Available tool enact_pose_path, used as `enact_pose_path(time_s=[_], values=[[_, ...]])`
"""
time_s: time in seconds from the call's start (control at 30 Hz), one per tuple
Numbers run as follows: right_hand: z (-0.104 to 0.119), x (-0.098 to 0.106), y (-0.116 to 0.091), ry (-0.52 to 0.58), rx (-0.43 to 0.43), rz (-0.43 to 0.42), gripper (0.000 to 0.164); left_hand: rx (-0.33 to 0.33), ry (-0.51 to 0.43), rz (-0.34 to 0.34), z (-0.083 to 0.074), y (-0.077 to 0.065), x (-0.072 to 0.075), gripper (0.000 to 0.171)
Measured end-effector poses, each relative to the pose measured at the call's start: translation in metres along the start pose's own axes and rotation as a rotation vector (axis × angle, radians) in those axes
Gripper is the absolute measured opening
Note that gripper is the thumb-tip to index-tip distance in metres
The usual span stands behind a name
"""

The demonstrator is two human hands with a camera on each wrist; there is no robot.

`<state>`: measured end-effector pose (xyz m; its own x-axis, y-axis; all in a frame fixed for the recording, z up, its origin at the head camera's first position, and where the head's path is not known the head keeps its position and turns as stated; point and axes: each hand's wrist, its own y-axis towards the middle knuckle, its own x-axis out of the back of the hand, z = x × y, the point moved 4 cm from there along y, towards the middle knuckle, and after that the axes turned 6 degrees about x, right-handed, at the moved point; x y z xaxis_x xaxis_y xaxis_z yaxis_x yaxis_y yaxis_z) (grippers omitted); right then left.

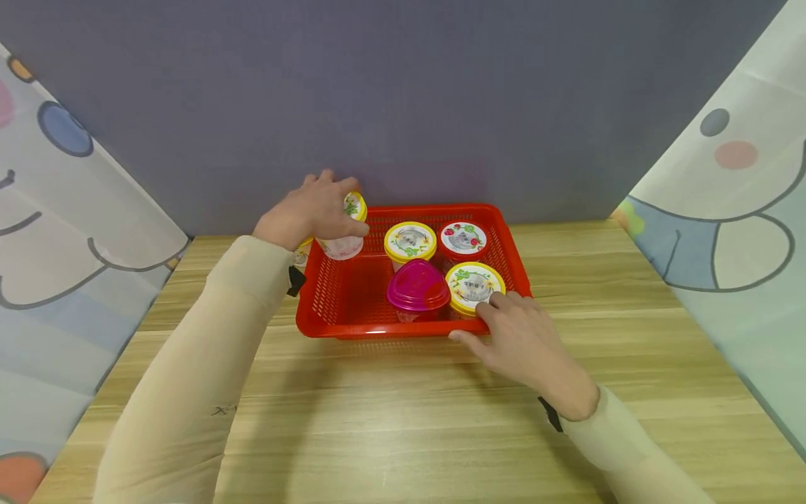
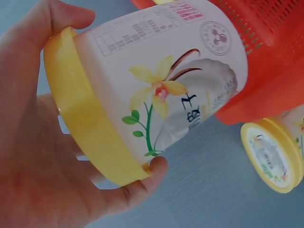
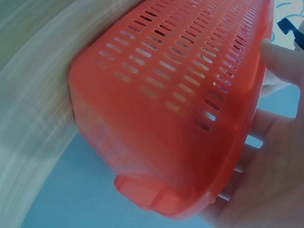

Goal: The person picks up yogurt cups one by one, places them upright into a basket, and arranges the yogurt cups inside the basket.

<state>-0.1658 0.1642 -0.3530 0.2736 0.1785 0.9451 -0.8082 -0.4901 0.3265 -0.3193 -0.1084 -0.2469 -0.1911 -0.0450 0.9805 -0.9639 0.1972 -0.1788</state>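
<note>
My left hand (image 1: 313,210) holds a white paper tub (image 2: 164,83) by its yellow lid, thumb and fingers around the lid's edge. The tub is tilted above the back left corner of a red plastic basket (image 1: 362,330). With my right hand (image 1: 522,343) I grip the basket's near rim toward its right corner. Inside the basket are two yellow-lidded tubs (image 1: 411,240), a tub with a red-edged white lid (image 1: 464,239) and a container with a rounded magenta lid (image 1: 418,285). The right wrist view shows the slotted basket wall (image 3: 156,90) beside my fingers.
Another yellow-lidded tub (image 2: 271,156) stands just left of the basket, mostly hidden by my left hand in the head view. A pale wooden table (image 1: 390,420) lies beneath. Behind rises a grey wall (image 1: 403,105), with cartoon-printed sheets (image 1: 724,210) on both sides.
</note>
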Motion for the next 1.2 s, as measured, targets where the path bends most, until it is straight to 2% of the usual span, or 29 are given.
enact_pose_path(time_s=[0.23, 0.47, 0.63, 0.8, 1.0, 1.2], values=[[0.000, 0.000, 0.000, 0.003, -0.002, -0.005, 0.054, 0.006, -0.036, 0.009, -0.005, 0.018, -0.010, 0.074], [0.001, -0.001, -0.001, 0.004, -0.004, -0.001, 0.055, 0.003, -0.023, 0.021, -0.012, 0.030, -0.024, 0.075], [0.002, -0.001, 0.001, 0.006, -0.009, 0.006, 0.056, -0.008, 0.001, 0.061, -0.013, 0.035, -0.034, 0.076], [0.003, -0.002, 0.001, 0.010, -0.006, 0.016, 0.054, 0.004, 0.027, 0.087, -0.008, 0.038, -0.044, 0.076], [0.004, 0.000, 0.001, 0.007, -0.008, 0.013, 0.055, 0.034, 0.013, 0.137, -0.005, 0.041, -0.050, 0.077], [0.003, -0.001, 0.001, 0.005, -0.007, 0.018, 0.055, 0.026, 0.024, 0.164, -0.009, 0.041, -0.054, 0.075]])
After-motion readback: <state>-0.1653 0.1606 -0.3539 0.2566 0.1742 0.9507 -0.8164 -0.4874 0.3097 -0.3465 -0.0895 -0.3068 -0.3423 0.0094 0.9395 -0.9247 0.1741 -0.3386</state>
